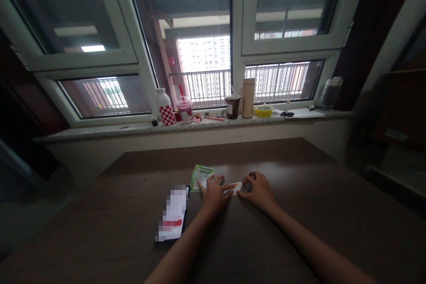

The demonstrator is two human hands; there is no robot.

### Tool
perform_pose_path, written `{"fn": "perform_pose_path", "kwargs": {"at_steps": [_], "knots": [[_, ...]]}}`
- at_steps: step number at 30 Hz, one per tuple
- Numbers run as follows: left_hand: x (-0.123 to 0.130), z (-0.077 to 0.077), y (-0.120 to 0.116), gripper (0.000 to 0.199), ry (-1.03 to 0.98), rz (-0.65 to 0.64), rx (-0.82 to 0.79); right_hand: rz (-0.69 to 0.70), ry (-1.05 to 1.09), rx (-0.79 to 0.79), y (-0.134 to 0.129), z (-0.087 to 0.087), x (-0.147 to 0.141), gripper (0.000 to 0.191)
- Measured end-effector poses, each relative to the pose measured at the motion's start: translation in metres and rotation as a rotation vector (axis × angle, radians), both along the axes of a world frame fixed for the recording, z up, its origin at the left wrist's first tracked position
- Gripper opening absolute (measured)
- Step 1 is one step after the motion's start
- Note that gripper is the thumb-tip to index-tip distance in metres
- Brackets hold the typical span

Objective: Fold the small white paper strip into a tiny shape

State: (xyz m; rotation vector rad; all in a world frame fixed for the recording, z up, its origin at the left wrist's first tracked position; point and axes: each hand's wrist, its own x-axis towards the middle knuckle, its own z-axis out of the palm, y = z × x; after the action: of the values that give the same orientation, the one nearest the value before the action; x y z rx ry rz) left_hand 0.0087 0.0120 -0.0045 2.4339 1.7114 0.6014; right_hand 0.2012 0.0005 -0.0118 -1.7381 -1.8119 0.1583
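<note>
A green and white printed packet (pixel 200 177) lies on the brown table (pixel 133 173), its right part under the fingers of my left hand (pixel 215 194). My left hand is spread over it, with its other fingers on the left end of a small white card (pixel 236 188). At the card's right end is my right hand (pixel 258 191), thumb and fingers curved and apart, the fingertips by the card's edge. Whether either hand grips the card is too small to tell. A phone (pixel 173 215) with a blurred-out screen lies left of my left forearm.
Along the windowsill (pixel 199 125) behind the table stand a checkered bottle (pixel 166 108), a pink cup (pixel 184 108), a dark cup (pixel 232 106), a tan flask (pixel 248 97), yellow tape (pixel 263 111), black scissors (pixel 287 114) and a clear jug (pixel 331 93).
</note>
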Motion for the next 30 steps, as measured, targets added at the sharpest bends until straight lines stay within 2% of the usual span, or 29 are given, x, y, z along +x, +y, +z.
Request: {"fn": "perform_pose_path", "kwargs": {"at_steps": [12,18,24,30], "knots": [[0.001,0.005,-0.002,0.023,-0.015,0.001,-0.017,0.056,0.022,0.044,-0.002,-0.004,0.003,0.041],[0.001,0.007,-0.003,0.023,-0.019,0.006,-0.032,0.041,0.169,0.080,0.003,-0.010,0.009,0.018],[0.001,0.008,-0.004,0.023,-0.017,0.007,-0.049,0.067,0.233,0.029,0.003,-0.008,0.010,0.013],[0.001,0.008,-0.004,0.023,-0.004,0.006,-0.044,0.103,0.210,-0.034,-0.001,-0.002,0.009,0.008]]}}
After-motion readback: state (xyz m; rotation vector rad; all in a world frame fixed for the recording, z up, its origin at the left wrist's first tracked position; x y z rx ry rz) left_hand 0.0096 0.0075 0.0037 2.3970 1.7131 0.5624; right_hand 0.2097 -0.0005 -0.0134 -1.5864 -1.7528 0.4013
